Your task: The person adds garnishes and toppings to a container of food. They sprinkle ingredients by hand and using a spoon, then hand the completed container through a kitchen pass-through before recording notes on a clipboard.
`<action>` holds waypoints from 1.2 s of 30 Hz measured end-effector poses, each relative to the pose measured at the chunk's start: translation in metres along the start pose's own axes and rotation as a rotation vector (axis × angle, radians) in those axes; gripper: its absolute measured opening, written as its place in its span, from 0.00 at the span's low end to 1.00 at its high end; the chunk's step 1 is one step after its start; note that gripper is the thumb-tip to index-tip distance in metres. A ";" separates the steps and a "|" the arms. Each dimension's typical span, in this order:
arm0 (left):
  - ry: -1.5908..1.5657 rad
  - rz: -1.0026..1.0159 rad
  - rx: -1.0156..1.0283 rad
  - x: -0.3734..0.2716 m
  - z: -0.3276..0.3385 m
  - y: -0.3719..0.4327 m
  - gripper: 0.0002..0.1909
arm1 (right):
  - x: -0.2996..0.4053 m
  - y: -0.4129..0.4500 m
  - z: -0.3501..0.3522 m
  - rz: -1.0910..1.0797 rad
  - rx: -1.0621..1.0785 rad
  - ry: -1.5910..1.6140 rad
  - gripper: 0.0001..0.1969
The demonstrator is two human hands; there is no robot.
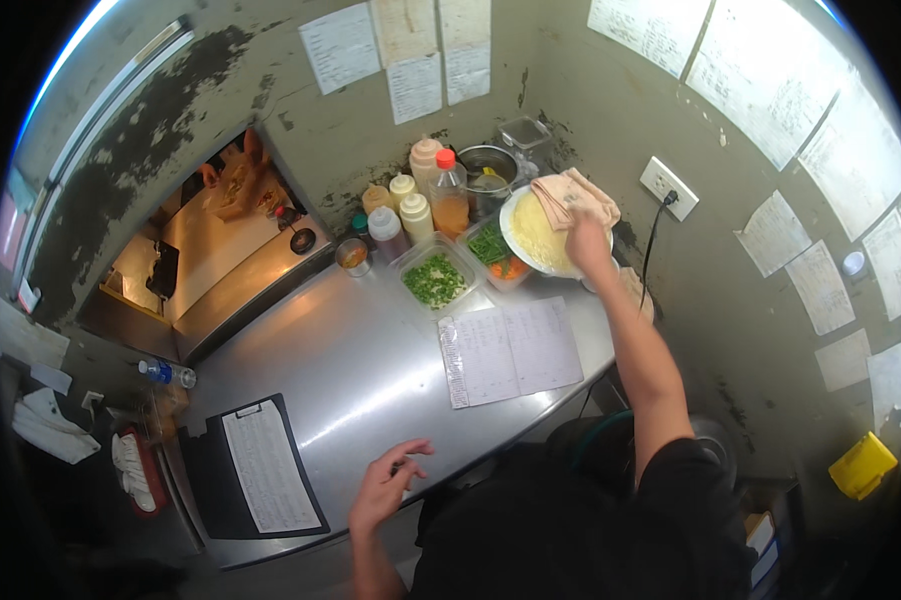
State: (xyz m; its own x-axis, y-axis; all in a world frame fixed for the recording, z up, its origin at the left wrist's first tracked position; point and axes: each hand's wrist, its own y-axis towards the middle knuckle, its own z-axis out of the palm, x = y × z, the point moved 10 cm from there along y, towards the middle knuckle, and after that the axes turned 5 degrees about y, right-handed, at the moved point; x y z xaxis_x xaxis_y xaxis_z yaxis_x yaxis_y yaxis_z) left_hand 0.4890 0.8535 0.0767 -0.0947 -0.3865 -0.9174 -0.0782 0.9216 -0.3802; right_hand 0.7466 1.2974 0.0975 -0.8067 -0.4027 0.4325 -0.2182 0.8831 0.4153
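Note:
My right hand (588, 241) is at a folded pinkish cloth (575, 196) lying over the edge of a white bowl (529, 225), which holds something pale yellow under plastic wrap. The hand is blurred, so whether its fingers grip the cloth cannot be told. My left hand (392, 478) hovers over the front edge of the steel counter (345, 360), fingers curled around a small dark item, perhaps a pen. An open notebook (512, 352) with handwriting lies between the hands. Behind it are a container of chopped green onions (434, 281) and one of greens and shredded carrot (499, 255).
Several squeeze bottles (416, 217), a red-capped bottle (449, 195) and a metal pot (488, 169) stand by the wall. A small metal cup (354, 257) sits near the pass-through window. A clipboard (270, 465) and a plastic water bottle (166, 373) are at left. A plugged-in cord (653, 240) hangs at right.

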 end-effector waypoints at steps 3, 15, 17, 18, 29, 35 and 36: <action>0.014 -0.051 0.050 -0.020 0.035 0.010 0.18 | -0.046 0.037 0.020 0.012 0.057 -0.250 0.14; -0.814 0.151 -0.228 -0.036 0.008 0.073 0.26 | 0.232 -0.114 -0.076 -0.600 0.562 0.941 0.25; -0.953 0.110 -0.219 -0.022 0.000 0.091 0.29 | 0.261 -0.144 -0.066 -0.749 0.637 0.998 0.30; -0.933 0.107 -0.219 -0.019 -0.004 0.093 0.29 | 0.269 -0.151 -0.062 -0.754 0.564 0.923 0.35; 0.079 0.076 -0.168 -0.045 0.003 0.085 0.14 | 0.240 -0.204 -0.007 -0.282 0.930 1.256 0.36; -0.294 -0.119 0.162 -0.033 0.013 0.060 0.13 | 0.236 -0.188 -0.027 -0.453 0.798 1.048 0.33; -0.381 -0.080 0.161 -0.038 0.011 0.059 0.12 | 0.228 -0.168 -0.038 -0.488 0.615 0.956 0.29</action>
State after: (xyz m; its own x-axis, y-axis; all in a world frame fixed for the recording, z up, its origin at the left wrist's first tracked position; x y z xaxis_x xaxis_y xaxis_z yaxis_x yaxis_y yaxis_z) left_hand 0.4988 0.9232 0.0881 0.2815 -0.4436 -0.8508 0.0880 0.8949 -0.4375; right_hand 0.6196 1.0483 0.1568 0.0999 -0.5073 0.8560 -0.8137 0.4534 0.3637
